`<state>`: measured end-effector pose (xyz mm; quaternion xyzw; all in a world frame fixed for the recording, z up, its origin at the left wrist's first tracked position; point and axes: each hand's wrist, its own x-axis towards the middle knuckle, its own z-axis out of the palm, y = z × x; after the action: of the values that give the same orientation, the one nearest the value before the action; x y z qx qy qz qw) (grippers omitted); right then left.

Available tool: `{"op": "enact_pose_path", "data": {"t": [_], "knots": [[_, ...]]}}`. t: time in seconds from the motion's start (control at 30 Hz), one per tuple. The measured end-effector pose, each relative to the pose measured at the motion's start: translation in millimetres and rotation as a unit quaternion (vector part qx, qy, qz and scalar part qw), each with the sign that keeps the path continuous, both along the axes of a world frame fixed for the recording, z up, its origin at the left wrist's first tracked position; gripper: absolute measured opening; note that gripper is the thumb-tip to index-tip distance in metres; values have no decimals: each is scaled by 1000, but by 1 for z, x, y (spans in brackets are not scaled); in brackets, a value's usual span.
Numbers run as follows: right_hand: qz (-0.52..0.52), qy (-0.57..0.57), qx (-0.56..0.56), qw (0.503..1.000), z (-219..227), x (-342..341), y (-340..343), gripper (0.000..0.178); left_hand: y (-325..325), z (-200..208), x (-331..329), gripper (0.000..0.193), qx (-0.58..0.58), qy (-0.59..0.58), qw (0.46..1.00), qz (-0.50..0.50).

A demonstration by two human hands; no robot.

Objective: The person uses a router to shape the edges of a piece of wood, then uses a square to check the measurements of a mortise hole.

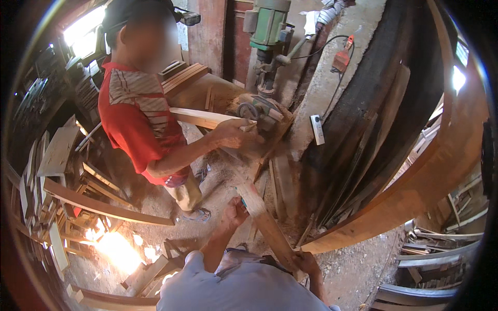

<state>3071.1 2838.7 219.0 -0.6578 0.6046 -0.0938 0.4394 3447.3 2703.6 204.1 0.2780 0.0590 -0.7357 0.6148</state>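
Observation:
A long wooden board (270, 224) slants away from my body, its far end blurred. Near the board's lower end, my right hand (307, 263) is closed around its edge. Farther up, my left hand (236, 211) is closed right beside the board's left edge. A small teal bit shows between those fingers and the wood; what it belongs to is hidden. Ahead, a co-worker in a red shirt (119, 136) has a hand on a pale timber (199, 118). That timber lies at a green drilling machine (270, 26) with a handwheel (248, 111).
A wide curved plank (394, 199) sweeps across the right side. Dark slabs (358, 119) lean behind it. A red-handled brush (342, 58) hangs on a concrete post. Stacked wood offcuts (57, 155) crowd the left, and bright sunlight falls on the floor there.

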Motion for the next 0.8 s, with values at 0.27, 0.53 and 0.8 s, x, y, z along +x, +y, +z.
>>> {"op": "enact_pose_path", "data": {"t": [0.27, 0.53, 0.8], "knots": [[-45, 11, 23, 999, -4, -2, -5, 38, -26, 32, -14, 36, 10, -21, 1000, -7], [-55, -36, 6, 998, 17, 1, -8, 27, -31, 32, -18, 33, 3, -9, 1000, -11], [-118, -45, -24, 992, -19, -11, 10, 36, -28, 25, -22, 37, -17, 6, 999, -35]]}}
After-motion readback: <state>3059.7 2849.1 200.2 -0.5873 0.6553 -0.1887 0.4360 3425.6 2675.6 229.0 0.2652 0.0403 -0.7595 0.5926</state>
